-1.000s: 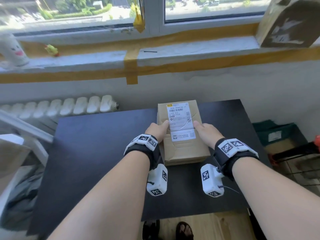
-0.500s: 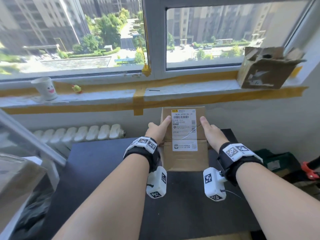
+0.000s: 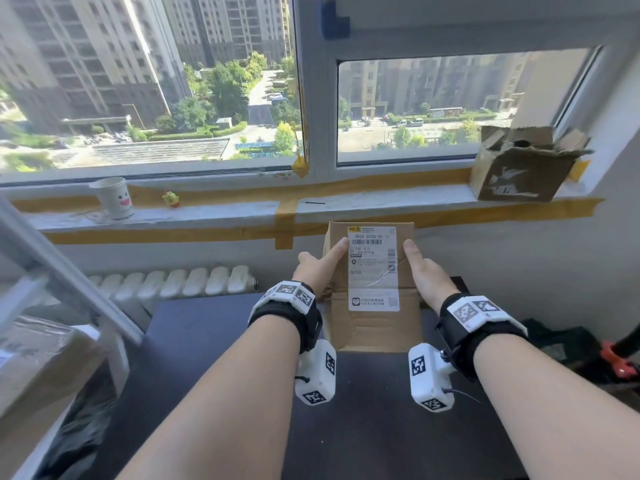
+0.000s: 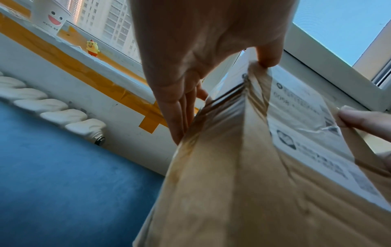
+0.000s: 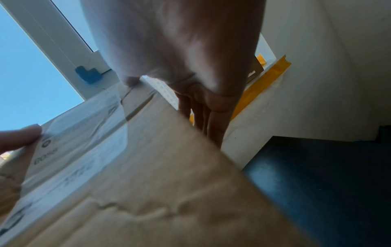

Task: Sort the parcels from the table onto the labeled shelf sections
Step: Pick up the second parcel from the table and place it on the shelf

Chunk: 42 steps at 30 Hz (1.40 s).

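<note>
Both hands hold a brown parcel [image 3: 372,292] up above the dark table [image 3: 214,344]. The left hand [image 3: 320,266] and right hand [image 3: 424,271] each pinch one side, thumb on the front by the white label [image 3: 373,268], fingers pressed together behind. Far back, a paper cup [image 3: 114,199] sits on the windowsill [image 3: 381,202].

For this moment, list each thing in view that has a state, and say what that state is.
parcel: lifted clear of the table, label facing the camera, held from both sides
left hand: grips the parcel's left edge, thumb on its front
right hand: grips the parcel's right edge, thumb on its front
paper cup: upright on the windowsill
torn box: on the windowsill, flaps open
table: dark top, below the parcel
</note>
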{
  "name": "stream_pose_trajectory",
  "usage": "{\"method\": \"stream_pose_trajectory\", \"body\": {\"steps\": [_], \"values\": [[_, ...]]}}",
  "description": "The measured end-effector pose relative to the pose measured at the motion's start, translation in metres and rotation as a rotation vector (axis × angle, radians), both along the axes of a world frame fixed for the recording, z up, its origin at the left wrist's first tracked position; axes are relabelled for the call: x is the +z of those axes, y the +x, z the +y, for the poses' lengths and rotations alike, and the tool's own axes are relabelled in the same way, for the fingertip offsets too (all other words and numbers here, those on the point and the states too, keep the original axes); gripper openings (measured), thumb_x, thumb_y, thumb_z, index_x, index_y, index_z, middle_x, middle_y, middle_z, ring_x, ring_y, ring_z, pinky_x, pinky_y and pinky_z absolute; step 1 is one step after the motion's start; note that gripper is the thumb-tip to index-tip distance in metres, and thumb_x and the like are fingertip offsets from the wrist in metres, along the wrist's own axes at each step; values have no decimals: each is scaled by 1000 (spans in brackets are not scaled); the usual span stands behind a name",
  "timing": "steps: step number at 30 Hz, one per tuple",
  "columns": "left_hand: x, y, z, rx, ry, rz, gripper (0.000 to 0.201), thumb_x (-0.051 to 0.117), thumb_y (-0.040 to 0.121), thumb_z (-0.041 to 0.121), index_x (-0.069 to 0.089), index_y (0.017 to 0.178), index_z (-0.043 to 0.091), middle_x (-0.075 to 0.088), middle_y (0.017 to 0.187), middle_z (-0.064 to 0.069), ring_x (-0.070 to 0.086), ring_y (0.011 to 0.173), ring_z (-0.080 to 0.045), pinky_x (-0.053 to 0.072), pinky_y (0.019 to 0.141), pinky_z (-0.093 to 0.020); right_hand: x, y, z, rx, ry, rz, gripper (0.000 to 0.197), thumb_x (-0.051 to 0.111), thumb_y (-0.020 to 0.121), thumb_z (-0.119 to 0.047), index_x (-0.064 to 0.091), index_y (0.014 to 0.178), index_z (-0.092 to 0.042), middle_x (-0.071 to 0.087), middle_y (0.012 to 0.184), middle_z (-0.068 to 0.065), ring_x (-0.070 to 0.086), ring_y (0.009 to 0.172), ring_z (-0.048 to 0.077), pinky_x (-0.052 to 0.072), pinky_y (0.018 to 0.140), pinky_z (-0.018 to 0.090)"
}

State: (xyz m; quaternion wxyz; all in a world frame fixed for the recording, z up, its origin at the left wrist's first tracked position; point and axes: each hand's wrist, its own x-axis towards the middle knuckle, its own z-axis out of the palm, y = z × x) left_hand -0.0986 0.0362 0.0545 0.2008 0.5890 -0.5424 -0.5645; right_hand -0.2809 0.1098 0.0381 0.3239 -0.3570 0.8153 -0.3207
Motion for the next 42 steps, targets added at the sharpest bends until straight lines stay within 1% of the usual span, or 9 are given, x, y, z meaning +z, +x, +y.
{"method": "stream_pose_trajectory", "body": {"steps": [7, 10, 12, 14, 22, 26, 31, 38, 42], "values": [[7, 17, 4, -5, 4, 3, 139, 56, 37, 89, 23, 149, 12, 46, 144, -12, 51, 127, -31, 43, 106, -53, 6, 17, 2, -4, -5, -15, 100, 13, 82, -83, 57, 134, -10, 60, 132, 14, 54, 121, 31, 37, 94, 37], [8, 25, 2, 5, -15, 20, 108, 60, 62, 82, 31, 137, 10, 51, 130, -9, 55, 112, -24, 46, 96, -41, 10, 26, 2, -18, -23, -41, 117, 10, 65, -95, 63, 126, -11, 66, 124, 14, 59, 114, 32, 42, 103, 42], [4, 31, -2, -4, -22, 52, 97, 58, 68, 80, 32, 137, 17, 55, 129, -7, 58, 109, -24, 47, 90, -38, 11, 33, 1, -15, -49, -52, 116, 11, 69, -92, 65, 122, -4, 69, 120, 18, 62, 111, 35, 44, 103, 46], [-3, 36, -6, -25, -16, 115, 116, 57, 53, 90, 30, 145, 25, 57, 135, -5, 61, 117, -25, 48, 100, -43, 12, 42, 3, -21, -64, -69, 110, 14, 77, -87, 64, 121, 1, 69, 120, 20, 62, 111, 37, 43, 103, 49], [-38, 67, -21, -136, -110, 234, 116, 49, 49, 97, 56, 135, 19, 72, 119, 2, 70, 106, -20, 50, 101, -46, 6, 82, 16, -86, -23, -141, 107, 19, 81, -84, 63, 125, 2, 61, 133, 23, 57, 122, 39, 41, 106, 45], [-23, 83, -1, -181, -195, 244, 89, 44, 70, 80, 65, 123, 12, 75, 113, -3, 71, 104, -21, 52, 100, -41, 7, 102, 30, -117, -46, -189, 110, 24, 81, -83, 41, 142, 7, 41, 146, 27, 40, 135, 47, 32, 111, 53], [-18, 98, 25, -210, -214, 259, 81, 44, 77, 74, 66, 121, 9, 75, 111, -5, 72, 101, -22, 55, 93, -37, -2, 109, 53, -113, -89, -199, 130, 31, 38, -106, 60, 128, -17, 64, 131, 14, 59, 120, 34, 43, 101, 49], [-10, 126, 86, -166, -246, 290, 65, 44, 91, 63, 66, 121, 9, 75, 111, -5, 72, 101, -22, 56, 89, -33, 8, 134, 109, -42, -127, -213, 131, 33, 38, -105, 51, 141, -27, 58, 139, -1, 53, 128, 26, 35, 112, 53], [-14, 147, 154, -118, -245, 276, 62, 45, 93, 61, 61, 123, 10, 72, 113, -2, 70, 100, -19, 54, 79, -27, 18, 165, 171, -22, -152, -245, 105, 36, 52, -98, 67, 122, -27, 68, 128, 5, 61, 119, 27, 39, 110, 50]]}}
